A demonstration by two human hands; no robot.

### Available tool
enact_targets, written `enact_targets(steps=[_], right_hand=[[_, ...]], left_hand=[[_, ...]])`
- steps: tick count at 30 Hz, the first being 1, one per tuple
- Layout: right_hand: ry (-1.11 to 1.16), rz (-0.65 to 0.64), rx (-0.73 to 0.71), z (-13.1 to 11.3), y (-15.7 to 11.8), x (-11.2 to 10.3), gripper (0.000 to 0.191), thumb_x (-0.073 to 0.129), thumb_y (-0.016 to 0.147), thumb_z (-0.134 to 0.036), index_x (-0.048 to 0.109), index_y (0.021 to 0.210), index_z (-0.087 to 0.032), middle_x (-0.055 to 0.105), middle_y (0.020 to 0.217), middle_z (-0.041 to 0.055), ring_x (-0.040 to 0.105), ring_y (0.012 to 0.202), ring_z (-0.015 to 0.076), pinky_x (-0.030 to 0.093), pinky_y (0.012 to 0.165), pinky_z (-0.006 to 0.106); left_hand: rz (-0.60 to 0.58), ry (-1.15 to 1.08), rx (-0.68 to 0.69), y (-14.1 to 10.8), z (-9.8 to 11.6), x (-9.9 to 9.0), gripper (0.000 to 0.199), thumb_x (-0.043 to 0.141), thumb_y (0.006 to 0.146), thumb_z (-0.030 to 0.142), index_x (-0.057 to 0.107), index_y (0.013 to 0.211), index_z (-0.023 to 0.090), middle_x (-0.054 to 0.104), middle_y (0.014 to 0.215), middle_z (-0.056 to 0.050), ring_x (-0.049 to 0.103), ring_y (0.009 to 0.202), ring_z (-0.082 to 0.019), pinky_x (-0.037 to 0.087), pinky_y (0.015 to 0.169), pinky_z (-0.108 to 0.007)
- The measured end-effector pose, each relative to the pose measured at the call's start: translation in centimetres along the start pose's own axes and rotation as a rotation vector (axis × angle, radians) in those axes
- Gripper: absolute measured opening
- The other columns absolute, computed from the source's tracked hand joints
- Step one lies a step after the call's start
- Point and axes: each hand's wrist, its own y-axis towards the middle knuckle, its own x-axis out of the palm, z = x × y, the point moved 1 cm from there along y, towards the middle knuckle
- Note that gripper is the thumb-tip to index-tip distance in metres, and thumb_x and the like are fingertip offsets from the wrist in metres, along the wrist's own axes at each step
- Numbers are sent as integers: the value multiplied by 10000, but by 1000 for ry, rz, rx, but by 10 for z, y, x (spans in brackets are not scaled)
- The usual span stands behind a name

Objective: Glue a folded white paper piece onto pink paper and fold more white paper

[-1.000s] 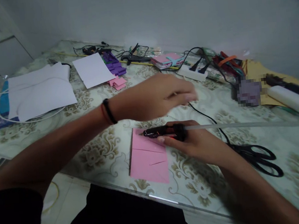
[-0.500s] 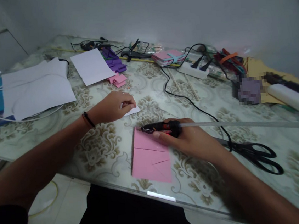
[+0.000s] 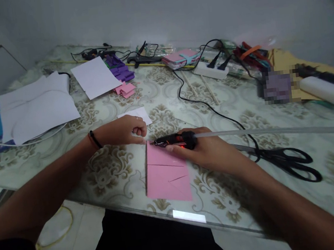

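Note:
A pink paper piece point(image 3: 167, 180) with slits lies on the patterned table in front of me. My right hand point(image 3: 205, 148) is wrapped round a black glue gun point(image 3: 176, 140), whose nozzle is at the paper's top left corner; a long pale glue stick point(image 3: 263, 132) sticks out of its back. My left hand point(image 3: 136, 130) has its fingers curled in, with the thumb at the same corner of the pink paper; nothing shows in it. Just behind that hand lies a small white paper point(image 3: 142, 113).
Black scissors point(image 3: 287, 162) lie right of my right hand, under a black cord point(image 3: 209, 106). White sheets point(image 3: 36, 109), purple pieces point(image 3: 119, 70), pink pieces point(image 3: 126, 89) and a power strip point(image 3: 212, 70) lie farther back. The table's front edge point(image 3: 225, 226) is near me.
My left hand has let go of the small white paper and moved toward me to the pink paper's corner. My right hand still holds the glue gun there. The view has shifted slightly.

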Motion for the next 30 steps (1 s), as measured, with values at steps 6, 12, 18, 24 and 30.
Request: enact_targets(steps=[6,12,18,24,30], right_hand=[[-32,-13,8,2,-1,0,435,624,913,-610,674,781,-198,707,800,54,621,686,193,426,605,300],[-35,-30,-14,0,-1,-1,402,631,913,-579,664,780,-201,700,809,54,610,671,188,415,594,300],[-1,-58,-32,0,-3,-1,402,627,911,-584,689,798,-203,695,804,50,618,676,194,420,603,306],[9,-99,-22,0,-5,-1,407,635,898,-591,691,799,-200,698,778,50,623,668,198,413,592,309],[-25,-155,1,-1,-7,-2,416,618,899,-595,707,852,-191,693,772,47,599,640,187,392,570,304]], left_hand=[[12,9,2,1,1,2,211,749,841,354,676,846,156,641,822,-24,575,754,-156,407,711,-250],[3,18,-11,1,3,3,240,749,846,381,667,848,154,624,819,-23,565,761,-162,397,712,-258],[0,12,-6,1,4,3,224,752,848,360,654,840,158,625,827,-24,567,778,-168,392,726,-263],[-2,31,16,1,4,3,225,751,854,351,637,797,165,631,824,-26,569,786,-171,386,739,-271],[-4,41,14,2,4,4,231,761,851,345,632,790,164,629,828,-23,565,795,-170,379,744,-268]])
